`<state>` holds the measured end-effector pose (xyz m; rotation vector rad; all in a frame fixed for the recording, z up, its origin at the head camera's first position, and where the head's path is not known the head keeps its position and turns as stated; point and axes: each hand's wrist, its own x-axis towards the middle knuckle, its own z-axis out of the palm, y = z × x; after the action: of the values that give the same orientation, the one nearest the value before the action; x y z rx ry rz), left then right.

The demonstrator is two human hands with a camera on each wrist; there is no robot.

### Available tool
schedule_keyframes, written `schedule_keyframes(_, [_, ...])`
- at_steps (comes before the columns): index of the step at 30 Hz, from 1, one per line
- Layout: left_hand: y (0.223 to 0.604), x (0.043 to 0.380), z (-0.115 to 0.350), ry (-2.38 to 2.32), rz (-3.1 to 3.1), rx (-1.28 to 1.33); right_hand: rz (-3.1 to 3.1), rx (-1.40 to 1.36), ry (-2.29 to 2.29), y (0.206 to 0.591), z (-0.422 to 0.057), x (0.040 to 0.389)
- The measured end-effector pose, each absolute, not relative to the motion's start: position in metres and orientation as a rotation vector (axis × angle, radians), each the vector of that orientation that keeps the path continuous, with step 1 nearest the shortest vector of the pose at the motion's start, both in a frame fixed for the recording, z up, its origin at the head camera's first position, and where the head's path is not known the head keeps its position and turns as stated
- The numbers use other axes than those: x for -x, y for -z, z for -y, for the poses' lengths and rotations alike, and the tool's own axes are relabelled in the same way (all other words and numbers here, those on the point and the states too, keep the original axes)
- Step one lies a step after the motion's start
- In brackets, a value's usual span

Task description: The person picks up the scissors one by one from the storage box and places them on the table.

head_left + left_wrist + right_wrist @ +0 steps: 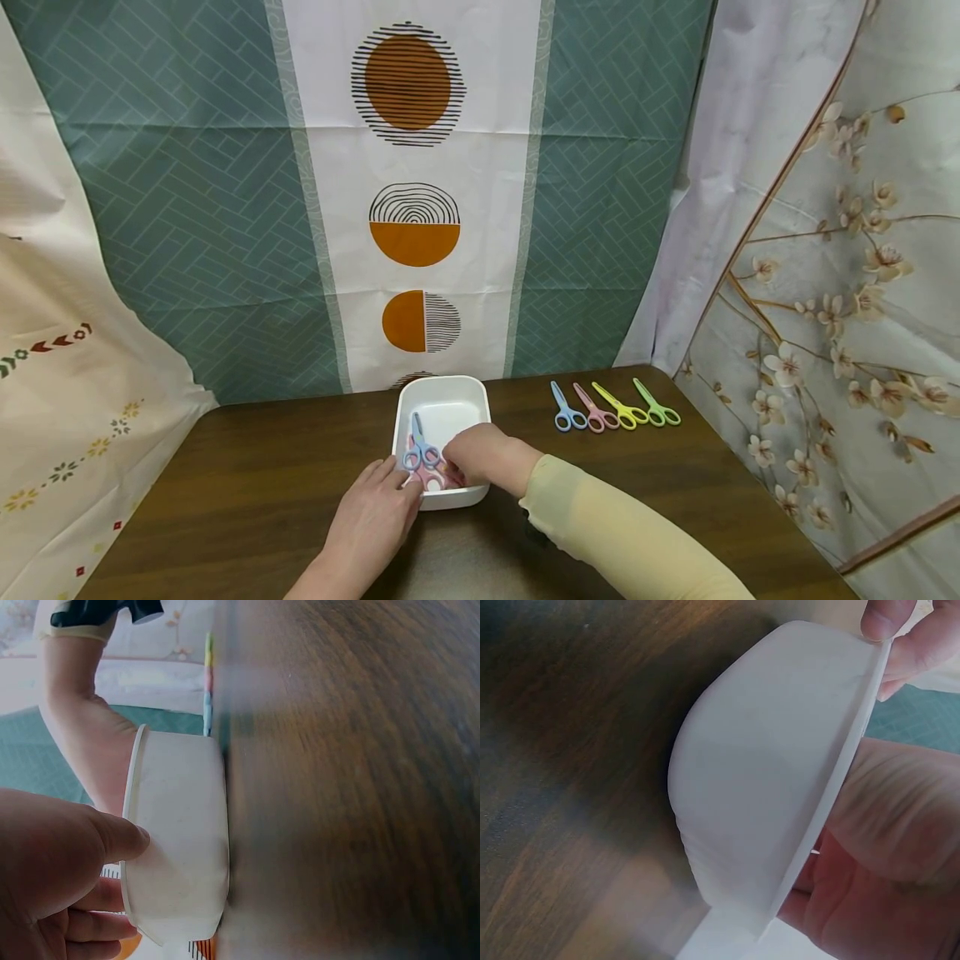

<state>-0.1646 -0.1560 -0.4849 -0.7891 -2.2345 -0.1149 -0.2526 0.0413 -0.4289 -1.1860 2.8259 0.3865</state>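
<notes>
A white plastic bin (459, 393) stands on the table, holding blue-handled scissors (422, 454) on top of pink scissors (427, 477). My left hand (372, 512) holds the bin's near-left corner. In the left wrist view its thumb (135, 838) lies against the outer wall, with the other fingers beyond the rim. My right hand (483, 457) reaches down into the bin's near-right part, beside the pink scissors. The bin wall hides its fingertips in the right wrist view, so their hold cannot be made out.
At the back right of the brown table (285, 467), a row holds blue scissors (568, 408), pink scissors (596, 410), yellow scissors (620, 407) and green scissors (656, 405). A patterned curtain (420, 167) hangs behind, and a floral one (840, 333) at the right.
</notes>
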Motion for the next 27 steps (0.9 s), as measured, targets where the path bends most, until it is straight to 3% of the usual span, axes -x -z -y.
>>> schedule_keyframes(27, [0.483,0.163,0.155,0.103,2.257,0.781,-2.924,1.154,-0.278,0.441,-0.044,0.257])
